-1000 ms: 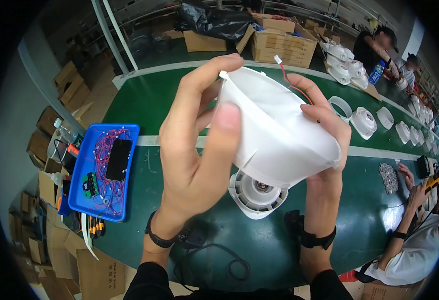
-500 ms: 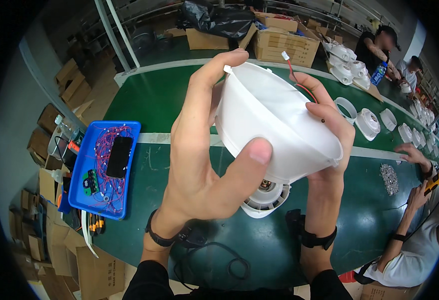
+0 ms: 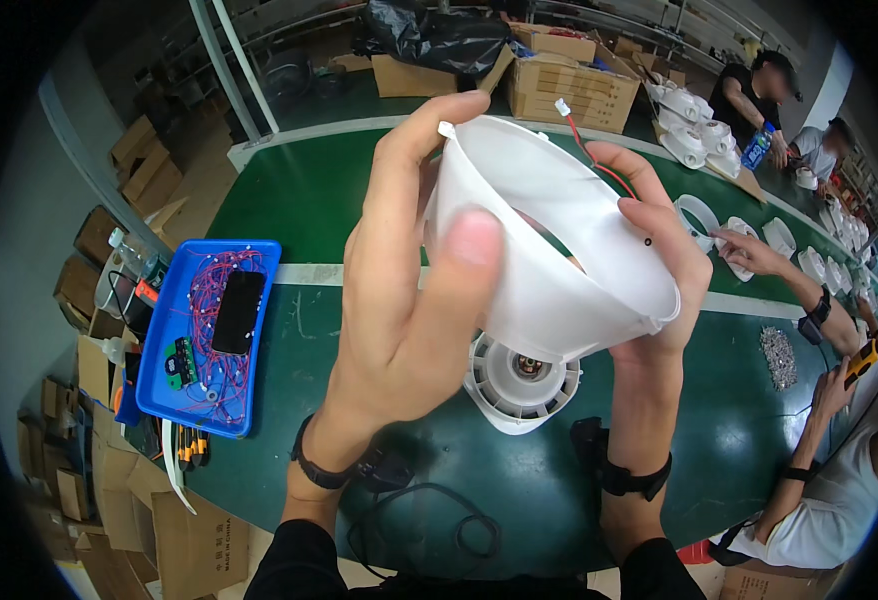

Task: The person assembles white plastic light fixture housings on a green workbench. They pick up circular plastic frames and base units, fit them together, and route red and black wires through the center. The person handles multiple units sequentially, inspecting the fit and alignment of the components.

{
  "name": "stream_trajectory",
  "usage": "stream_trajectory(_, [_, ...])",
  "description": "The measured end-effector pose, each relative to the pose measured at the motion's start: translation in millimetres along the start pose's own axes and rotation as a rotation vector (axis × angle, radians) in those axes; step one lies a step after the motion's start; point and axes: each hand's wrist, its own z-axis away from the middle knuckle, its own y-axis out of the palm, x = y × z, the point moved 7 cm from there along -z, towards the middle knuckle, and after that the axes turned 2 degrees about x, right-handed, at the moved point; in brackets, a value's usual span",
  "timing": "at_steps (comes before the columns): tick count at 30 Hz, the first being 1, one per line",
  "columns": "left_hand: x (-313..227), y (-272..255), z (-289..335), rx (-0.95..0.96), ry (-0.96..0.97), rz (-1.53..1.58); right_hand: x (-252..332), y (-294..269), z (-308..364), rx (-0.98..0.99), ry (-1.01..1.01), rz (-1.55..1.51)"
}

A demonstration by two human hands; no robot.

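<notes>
A white, cone-shaped plastic housing (image 3: 569,305) is raised above the bench between my two hands. My left hand (image 3: 389,270) grips its left side, with the thumb on the outer wall and the fingers at the upper rim. Around the right side is my right hand (image 3: 664,250), its thumb near the inner wall. A thin red and black wire (image 3: 604,167) with a white connector sticks out by the right fingers. Through the housing's lower hole a sliver of green bench shows. Beneath it, a white round vented base (image 3: 524,385) rests on the bench, partly hidden.
At the left lies a blue tray (image 3: 149,385) with wires, a black phone (image 3: 239,312) and a green circuit board (image 3: 180,363). A black cable (image 3: 459,490) curls near me. At right, a co-worker's hand (image 3: 754,252) touches a white part; small metal pieces (image 3: 778,358) lie nearby.
The housing has tilted and shifted slightly left, so its lower hole and more of the base now show. My left thumb has moved up. A co-worker's hand has reached to the white parts.
</notes>
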Motion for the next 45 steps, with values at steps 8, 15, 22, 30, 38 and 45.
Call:
stream_trajectory(8, [7, 5, -5, 0.024, 0.03, -0.001, 15, 1, 4, -0.186, -0.156, 0.121])
stream_trajectory(15, [40, -5, -10, 0.033, -0.167, 0.283, 24, 18, 10, -0.212, -0.316, 0.573])
stream_trajectory(22, [33, 1, -10, 0.04, -0.147, 0.268, 24, 28, 12, -0.142, -0.362, 0.703])
stream_trajectory(30, [33, 0, -10, 0.056, -0.148, 0.244, 26, 20, 8, -0.145, -0.434, 0.706])
stream_trajectory(38, [54, -8, -10, 0.043, -0.244, 0.177, 23, 14, 7, -0.152, -0.35, 0.523])
stream_trajectory(45, [33, -9, -14, 0.106, 0.035, 0.146, 31, 27, 10, -0.143, -0.355, 0.649])
